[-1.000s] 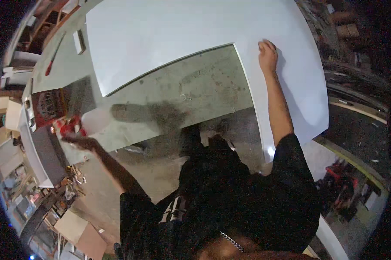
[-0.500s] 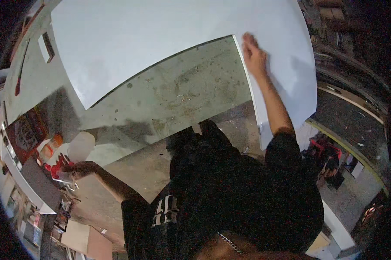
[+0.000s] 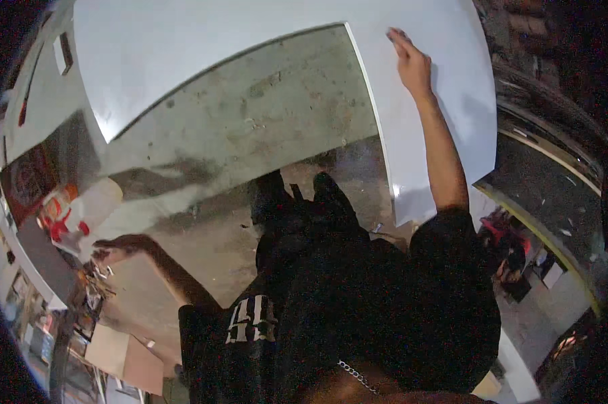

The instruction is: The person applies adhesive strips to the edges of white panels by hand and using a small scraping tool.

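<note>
White glossy notched flat panel (image 3: pixel 183 40): R hand (image 3: pixel 415 71) nearer

Via link I see it atop the grey-green stained table (image 3: pixel 284 101), R-side strip running twd wearer past the near edge. R hand's over that strip, fingers half bent; can't tell if touching/pinching. Pale cylindrical container (image 3: pixel 102 202) is just ahead of L hand (image 3: pixel 122 249), grip too blurred to tell. Bright red item (image 3: pixel 60 225) L of that hand.

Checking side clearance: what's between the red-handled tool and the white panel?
A small white block with a dark side lies on the table between the red-handled tool and the white panel, in the head view.
</note>
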Tool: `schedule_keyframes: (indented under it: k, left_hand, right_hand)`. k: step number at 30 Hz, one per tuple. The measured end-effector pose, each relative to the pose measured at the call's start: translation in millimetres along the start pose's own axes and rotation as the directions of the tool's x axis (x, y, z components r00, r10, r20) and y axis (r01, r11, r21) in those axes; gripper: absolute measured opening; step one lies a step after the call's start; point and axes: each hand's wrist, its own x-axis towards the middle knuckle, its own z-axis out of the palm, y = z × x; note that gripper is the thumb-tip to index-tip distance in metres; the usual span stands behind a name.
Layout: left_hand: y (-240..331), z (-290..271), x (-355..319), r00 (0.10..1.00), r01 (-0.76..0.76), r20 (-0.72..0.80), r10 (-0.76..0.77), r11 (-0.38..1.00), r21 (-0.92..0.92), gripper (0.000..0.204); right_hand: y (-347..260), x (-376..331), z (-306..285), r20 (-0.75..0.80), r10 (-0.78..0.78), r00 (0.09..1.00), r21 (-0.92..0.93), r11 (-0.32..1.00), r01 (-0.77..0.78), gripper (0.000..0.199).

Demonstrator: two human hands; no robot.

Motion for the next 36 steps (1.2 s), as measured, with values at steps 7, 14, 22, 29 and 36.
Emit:
schedule_keyframes:
  k: [7,14,22,29,36]
  left_hand:
    - [174.6,-56.6,-145.0,0.895,0.274,0.442,-0.052,0.848,-0.454,0.059]
    - [294.2,-20.5,-199.8,0.819,0.209,0.574,0.002,0.930,-0.302,0.069]
    - [294.4,-35.2,-199.6,0.819,0.174,0.574,-0.002,0.954,-0.243,0.074]
    - [284.6,-21.0,-203.3,0.846,0.024,0.521,0.114,0.968,-0.250,0.066]
    - [271.3,-17.9,-203.6,0.853,-0.059,0.483,0.197,0.957,-0.285,0.059]
  right_hand:
    - [-4.6,-139.2,-7.4,0.289,-0.464,0.837,0.134,0.886,0.445,0.040]
    - [63.6,22.3,12.7,0.102,-0.417,0.903,-0.167,0.888,0.428,0.037]
    - [29.5,-205.9,-62.2,0.428,-0.664,0.613,0.219,0.734,0.643,0.043]
    - [32.7,-72.9,-35.9,0.190,-0.430,0.883,0.072,0.903,0.424,0.047]
    - [7.9,-197.4,-42.0,0.340,-0.632,0.696,0.212,0.773,0.598,0.037]
